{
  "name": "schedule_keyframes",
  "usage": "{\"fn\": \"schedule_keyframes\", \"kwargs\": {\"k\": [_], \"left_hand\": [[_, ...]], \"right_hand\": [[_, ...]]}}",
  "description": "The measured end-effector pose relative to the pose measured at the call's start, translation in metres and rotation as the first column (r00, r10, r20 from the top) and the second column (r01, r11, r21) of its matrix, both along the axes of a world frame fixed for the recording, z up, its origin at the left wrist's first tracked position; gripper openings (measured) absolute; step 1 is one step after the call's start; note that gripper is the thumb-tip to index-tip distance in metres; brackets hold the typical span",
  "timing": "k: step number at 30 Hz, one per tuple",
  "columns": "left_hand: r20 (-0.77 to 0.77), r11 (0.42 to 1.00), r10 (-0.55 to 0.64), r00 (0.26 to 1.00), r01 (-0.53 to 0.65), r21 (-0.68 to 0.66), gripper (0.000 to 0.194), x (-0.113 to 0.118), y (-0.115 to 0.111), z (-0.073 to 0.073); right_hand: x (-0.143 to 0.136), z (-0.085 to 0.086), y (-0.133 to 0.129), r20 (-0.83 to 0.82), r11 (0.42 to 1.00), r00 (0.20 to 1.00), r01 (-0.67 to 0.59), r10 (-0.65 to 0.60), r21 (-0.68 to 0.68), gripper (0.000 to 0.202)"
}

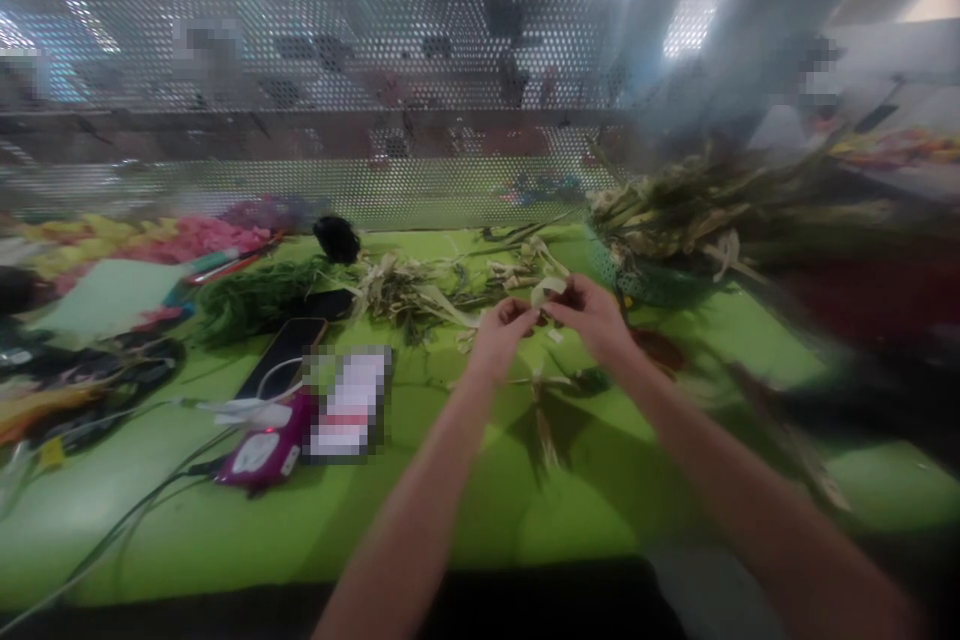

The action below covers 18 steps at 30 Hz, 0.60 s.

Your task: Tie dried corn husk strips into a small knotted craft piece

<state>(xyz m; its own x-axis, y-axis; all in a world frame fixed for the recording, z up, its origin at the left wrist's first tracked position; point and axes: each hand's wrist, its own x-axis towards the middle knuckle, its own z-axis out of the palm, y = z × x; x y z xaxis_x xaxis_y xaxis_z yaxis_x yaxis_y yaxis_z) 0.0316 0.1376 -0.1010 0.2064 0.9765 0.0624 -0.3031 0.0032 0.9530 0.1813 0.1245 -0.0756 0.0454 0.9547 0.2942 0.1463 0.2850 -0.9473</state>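
Note:
Between my two hands a pale, curled strip [549,291], perhaps dried leaf or husk, is pinched at its ends. My left hand [504,324] has its thumb and fingers closed on the strip's lower left end. On the other side my right hand [592,313] pinches the same strip near its curl. Just beyond my hands lies a pile of dried husk pieces [405,288]. Below them on the green tabletop [465,510] is a small bundle of dry stalks [544,420]. Blur hides the fine detail at my fingertips.
A green basket [622,270] of long dried stalks [675,205] stands at right. To the left are a magenta power box [264,455] with cables, a dark phone [281,360], a lit phone [351,403], green fibre [255,300] and pink material [195,242]. A perforated metal screen [450,40] rises behind.

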Motion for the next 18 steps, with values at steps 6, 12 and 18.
{"fn": "schedule_keyframes", "kwargs": {"k": [6,12,18], "left_hand": [[-0.232,0.992,0.047,0.972,-0.017,0.128,0.012,-0.009,0.008,-0.001],[0.127,0.994,0.052,0.991,-0.039,-0.104,0.03,0.003,-0.001,0.002],[0.156,0.989,0.088,0.984,-0.068,-0.13,0.031,0.006,-0.005,0.002]], "right_hand": [[0.006,0.002,0.005,0.1,0.993,0.991,-0.079,0.088,-0.088,0.027],[-0.002,-0.002,0.001,-0.075,0.998,0.997,-0.017,0.012,-0.067,0.028],[-0.01,-0.005,0.001,-0.163,0.99,0.986,0.014,-0.037,-0.137,0.031]]}}
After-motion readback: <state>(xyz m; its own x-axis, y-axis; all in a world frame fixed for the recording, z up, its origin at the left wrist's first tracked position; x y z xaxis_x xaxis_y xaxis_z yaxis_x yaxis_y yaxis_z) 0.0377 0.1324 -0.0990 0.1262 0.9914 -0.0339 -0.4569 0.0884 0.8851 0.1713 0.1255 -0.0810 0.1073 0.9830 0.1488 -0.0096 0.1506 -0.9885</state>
